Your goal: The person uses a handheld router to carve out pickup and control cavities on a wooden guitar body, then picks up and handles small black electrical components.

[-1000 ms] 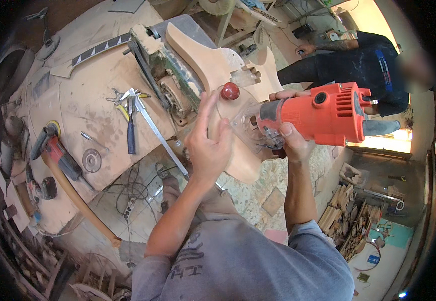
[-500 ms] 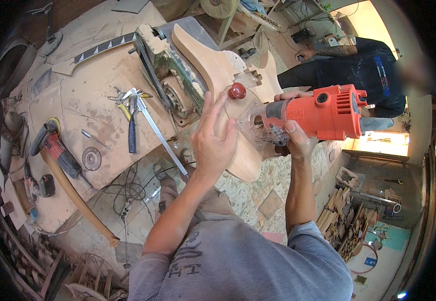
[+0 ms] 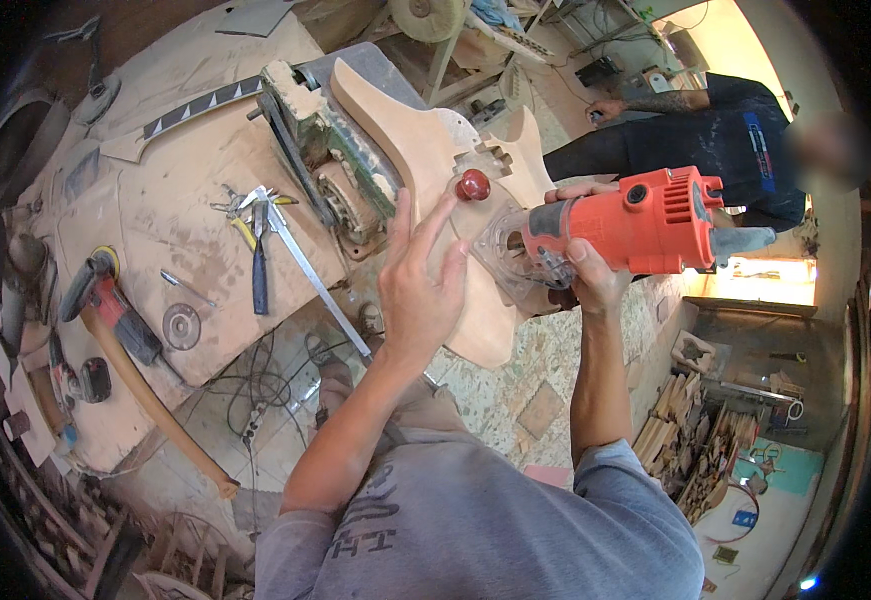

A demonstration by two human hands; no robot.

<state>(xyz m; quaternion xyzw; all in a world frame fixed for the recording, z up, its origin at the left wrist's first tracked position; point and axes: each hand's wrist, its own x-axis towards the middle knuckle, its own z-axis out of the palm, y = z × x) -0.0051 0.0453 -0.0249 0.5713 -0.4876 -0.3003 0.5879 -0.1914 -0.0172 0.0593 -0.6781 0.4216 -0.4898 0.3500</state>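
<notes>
opens at the upper right through a bright opening (image 3: 740, 50), with another glaring patch (image 3: 765, 287) lower down and a pale wall (image 3: 807, 62) just beside. spreads below into a mottled, pale floor (image 3: 530, 360) set with darker diamond-shaped insets (image 3: 540, 412), tangled dark cables (image 3: 267, 385) lying farther left. holds a sawdust-coated workbench (image 3: 170, 245) along the left, and at the lower right a stack of wood offcuts (image 3: 697, 440) near a teal panel (image 3: 793, 470).
</notes>
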